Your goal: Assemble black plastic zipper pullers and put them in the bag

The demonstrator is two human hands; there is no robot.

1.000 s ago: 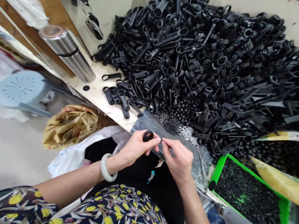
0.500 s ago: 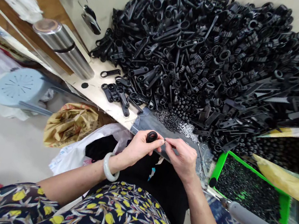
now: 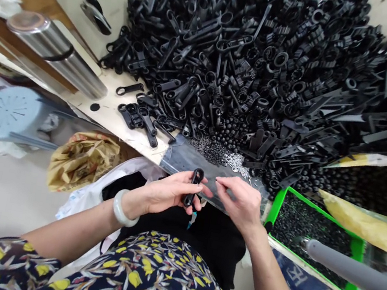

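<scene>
Between the thumb and fingers of my left hand (image 3: 170,190) is a black plastic part with a ring at its upper end (image 3: 195,178), held roughly upright. To its right, my right hand (image 3: 238,198) pinches thumb against forefinger; a tiny dark speck shows at the fingertips, too small to name. The two hands are apart. Just beyond them, on a grey mat (image 3: 191,159), lie small silver pins (image 3: 237,163), tiny dark pieces (image 3: 211,150) and black beads (image 3: 231,134).
A large heap of black plastic parts (image 3: 230,61) covers the table's back. A steel flask (image 3: 59,54) stands at left. A green-rimmed tray (image 3: 321,207) of small black pieces is at right, with a grey cylindrical tool (image 3: 352,265) over it. A blue stool (image 3: 8,110) stands lower left.
My hands have drawn apart from their fingertip contact. The black part in my left hand has turned, showing its full length. The whole view has shifted slightly.
</scene>
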